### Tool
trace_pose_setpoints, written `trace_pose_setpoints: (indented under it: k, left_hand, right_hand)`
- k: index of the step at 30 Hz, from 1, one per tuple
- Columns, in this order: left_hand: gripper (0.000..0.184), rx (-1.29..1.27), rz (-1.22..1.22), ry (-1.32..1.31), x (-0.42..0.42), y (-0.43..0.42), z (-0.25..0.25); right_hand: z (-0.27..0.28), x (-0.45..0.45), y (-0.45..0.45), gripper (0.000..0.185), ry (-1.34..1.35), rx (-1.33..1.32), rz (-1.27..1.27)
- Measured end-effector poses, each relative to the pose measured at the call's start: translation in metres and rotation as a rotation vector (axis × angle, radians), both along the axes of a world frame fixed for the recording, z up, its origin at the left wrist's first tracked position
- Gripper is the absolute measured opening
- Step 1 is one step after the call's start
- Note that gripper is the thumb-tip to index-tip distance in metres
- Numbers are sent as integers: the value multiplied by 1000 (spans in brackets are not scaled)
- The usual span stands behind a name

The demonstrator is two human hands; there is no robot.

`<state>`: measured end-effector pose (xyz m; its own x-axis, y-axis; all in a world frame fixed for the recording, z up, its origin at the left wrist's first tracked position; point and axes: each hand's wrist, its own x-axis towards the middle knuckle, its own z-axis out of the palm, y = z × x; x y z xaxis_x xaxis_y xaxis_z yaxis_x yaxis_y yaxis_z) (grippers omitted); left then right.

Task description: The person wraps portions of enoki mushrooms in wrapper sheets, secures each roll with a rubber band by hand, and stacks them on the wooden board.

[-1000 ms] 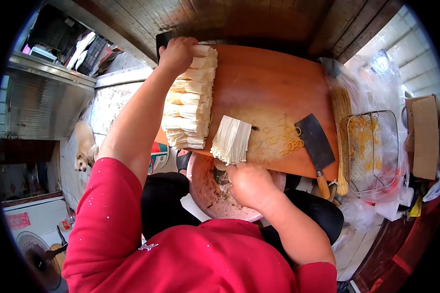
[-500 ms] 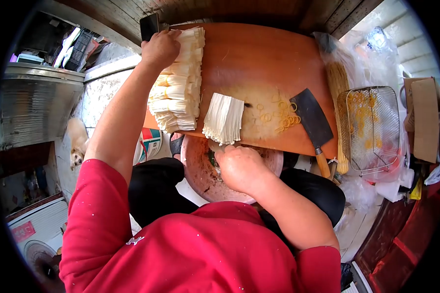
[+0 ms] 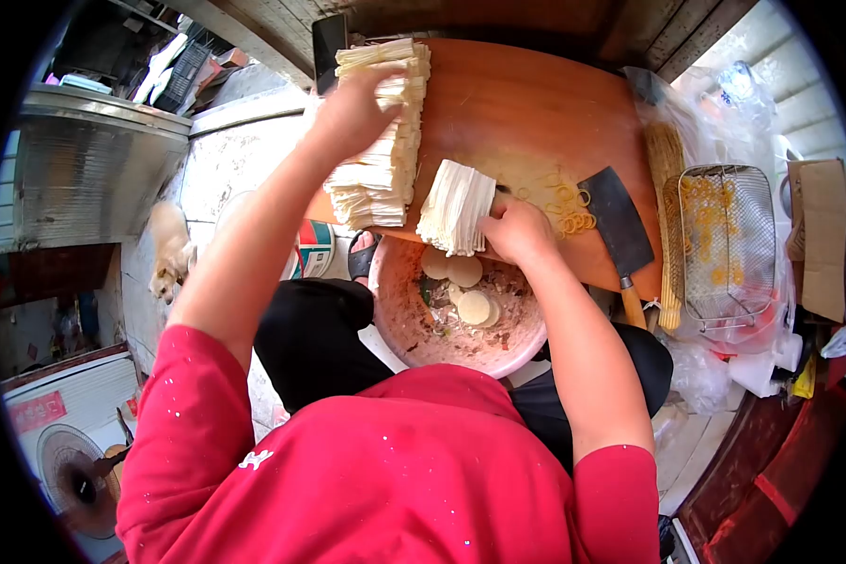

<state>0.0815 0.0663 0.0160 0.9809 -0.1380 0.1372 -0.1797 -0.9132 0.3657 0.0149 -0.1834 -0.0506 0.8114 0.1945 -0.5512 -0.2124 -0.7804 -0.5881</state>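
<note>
One right hand [image 3: 522, 233], fingers bent, touches the right side of a white strip bundle [image 3: 455, 205] at the near edge of the board [image 3: 526, 103]; whether it grips, I cannot tell. The left hand [image 3: 355, 115], half open, holds nothing visible over the stacked strips [image 3: 376, 183]. Below, a pink basin [image 3: 397, 305] contains pale discs [image 3: 475, 307]. Beyond are yellow rings [image 3: 575, 223], a cleaver [image 3: 618, 221] and a wire basket [image 3: 759, 235] containing yellow bits [image 3: 714, 226].

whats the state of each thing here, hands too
left hand, open, over the stack
right hand, at the bundle, grip unclear
stack, piled on the board
bundle, lying on the board
rubber bands, loose on the board
cleaver, lying flat, unheld
basin, discs inside
fan, spin unclear
</note>
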Motion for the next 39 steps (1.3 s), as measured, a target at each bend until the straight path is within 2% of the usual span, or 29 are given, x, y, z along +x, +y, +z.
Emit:
trace_pose_setpoints:
  k: [2, 3, 4, 5, 7, 9, 10, 15, 17, 20, 26, 29, 36, 38, 39]
  left_hand:
    - [48, -129, -67, 263, -55, -37, 14]
    - [53, -133, -129, 311, -77, -49, 13]
    - [59, -53, -72, 418, -95, -60, 11]
    - [64, -52, -89, 419, -107, -61, -3]
    - [64, -142, 25, 485, -118, -63, -23]
    - [62, -174, 14, 438, -121, -60, -38]
    - [60, -202, 4, 389, -120, -60, -40]
    - [52, -81, 76, 487, -105, -66, -21]
    - [46, 201, -44, 452, -103, -69, -13]
    - [39, 58, -116, 370, -107, -61, -37]
    - [35, 121, -151, 439, -103, -53, -44]
    - [33, 105, -127, 454, -100, -49, -55]
    - [32, 88, -4, 587, -93, -52, -32]
    - [38, -224, 101, 657, -87, -54, -22]
    - [38, -227, 101, 654, -85, -55, -26]
  right_hand:
    - [-22, 0, 6, 39, 69, 43, -28]
    - [-31, 0, 8, 39, 145, 84, -62]
    - [-35, 1, 10, 39, 138, 85, -57]
    - [-40, 1, 12, 38, 107, 128, -73]
    - [-50, -3, 18, 37, 81, 170, -91]
    - [-59, -9, 24, 32, 49, 337, -302]
    - [-39, -14, 27, 27, 104, 434, -393]
    - [-32, -18, 36, 28, 217, 534, -470]
    - [-36, -17, 40, 28, 233, 536, -478]
    - [-40, -12, 42, 28, 158, 526, -482]
    - [-39, -8, 37, 27, 124, 557, -440]
    - [-28, -2, 26, 23, 240, 560, -405]
    - [0, 15, -11, 22, 411, 658, -371]
    - [13, 12, -14, 22, 383, 693, -390]
    - [20, 10, -14, 22, 355, 733, -412]
